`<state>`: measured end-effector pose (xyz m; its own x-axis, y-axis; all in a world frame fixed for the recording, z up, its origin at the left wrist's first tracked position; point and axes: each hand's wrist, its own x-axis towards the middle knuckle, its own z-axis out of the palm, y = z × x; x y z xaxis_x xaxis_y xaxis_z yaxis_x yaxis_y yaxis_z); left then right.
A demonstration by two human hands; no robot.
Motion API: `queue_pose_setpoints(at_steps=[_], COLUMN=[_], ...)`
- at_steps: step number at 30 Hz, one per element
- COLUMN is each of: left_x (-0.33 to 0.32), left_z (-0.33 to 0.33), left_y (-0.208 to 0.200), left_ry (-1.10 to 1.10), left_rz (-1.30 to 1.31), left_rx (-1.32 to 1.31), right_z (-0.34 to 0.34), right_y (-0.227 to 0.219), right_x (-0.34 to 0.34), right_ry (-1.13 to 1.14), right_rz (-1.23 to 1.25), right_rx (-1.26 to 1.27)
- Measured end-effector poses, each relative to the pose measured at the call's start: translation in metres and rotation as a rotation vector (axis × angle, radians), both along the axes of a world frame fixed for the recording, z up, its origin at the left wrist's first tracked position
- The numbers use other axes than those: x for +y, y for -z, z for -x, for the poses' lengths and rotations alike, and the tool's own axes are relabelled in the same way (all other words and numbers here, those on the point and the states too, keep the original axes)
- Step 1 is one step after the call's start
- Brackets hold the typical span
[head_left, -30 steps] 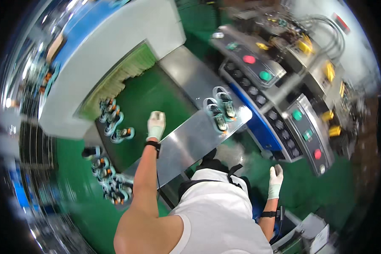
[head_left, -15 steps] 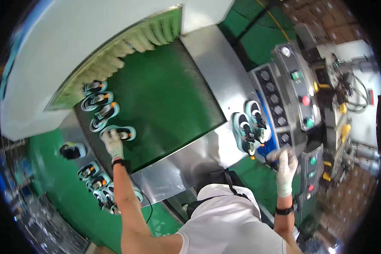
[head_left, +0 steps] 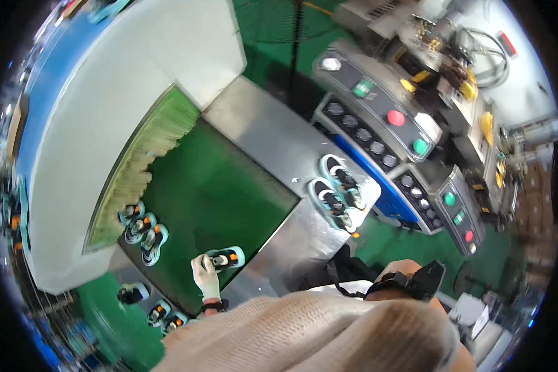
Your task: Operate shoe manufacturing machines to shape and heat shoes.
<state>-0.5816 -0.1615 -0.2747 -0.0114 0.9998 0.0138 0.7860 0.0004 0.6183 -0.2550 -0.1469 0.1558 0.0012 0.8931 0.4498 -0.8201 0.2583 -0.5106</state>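
While a white housing [head_left: 127, 68] stands over the green belt [head_left: 229, 180], the left grip [head_left: 204, 274] has a teal-soled shoe [head_left: 226, 259] near the belt's lower edge.

Green floor [head_left: 394, 245] around; at right, a control console [head_left: 378, 118] stands before machinery that blurs toward the rim. Metal table [head_left: 254, 118] borders the belt, carrying a pair of shoes [head_left: 332, 201] at its right corner. Right grip [head_left: 310, 335], knit-gloved, looms blurred across the lower edge, hiding what lies beneath; fingers indistinct, state cannot be told. Three shoes [head_left: 154, 243] sit in a row by the fringed curtain [head_left: 146, 158], outlines soft. Left grip, white-gloved, clasps the teal-soled shoe's left end and covers it. Long axis: left to right, tilting slightly up rightward; orange patch [head_left: 233, 256] toward the right end. Toe or heel there: cannot tell.
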Motion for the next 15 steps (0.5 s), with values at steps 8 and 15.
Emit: queue_pose_setpoints(at_steps=[8,15], left_x=[0.021,-0.087], left_z=[-0.273,-0.509], left_y=[-0.167,-0.321], left_ry=[0.621,1.516], left_rz=[-0.196,-0.496], left_rx=[-0.402,-0.396], right_z=[-0.132,-0.232], right_y=[0.077,0.170], right_x=[-0.140,-0.255], right_ry=[0.699,1.324], right_rz=[0.534,0.762], right_rx=[-0.975,-1.371])
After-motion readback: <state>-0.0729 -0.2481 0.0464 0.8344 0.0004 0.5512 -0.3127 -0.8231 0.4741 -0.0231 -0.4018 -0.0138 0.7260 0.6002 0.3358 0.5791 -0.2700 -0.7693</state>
